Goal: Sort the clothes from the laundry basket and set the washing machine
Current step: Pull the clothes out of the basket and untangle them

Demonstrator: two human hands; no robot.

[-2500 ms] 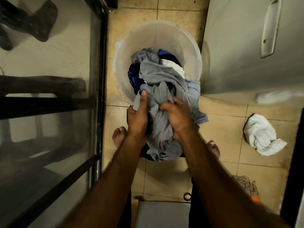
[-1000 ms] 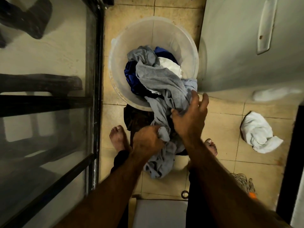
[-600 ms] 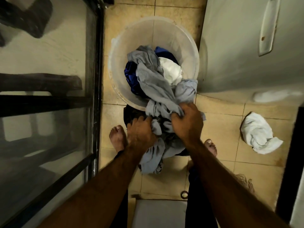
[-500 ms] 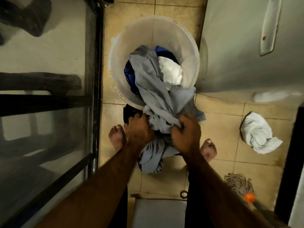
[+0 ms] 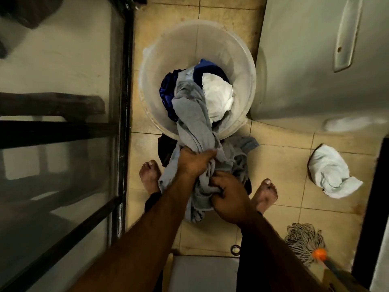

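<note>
A round translucent laundry basket stands on the tiled floor ahead of my feet. A long grey garment trails out of it over the near rim. My left hand grips the grey cloth just below the rim. Lower down, my right hand clutches a bunched part of the same garment. Inside the basket lie a white cloth and dark blue clothes. A dark garment lies on the floor under the grey one.
A white appliance stands right of the basket. A crumpled white cloth lies on the tiles at right, with a mop head nearer me. A black-framed glass panel runs along the left. My bare feet flank the hanging garment.
Hand over hand, I have drawn the grey garment further out of the basket. My left hand has moved up toward the rim and my right hand has dropped lower with bunched cloth.
</note>
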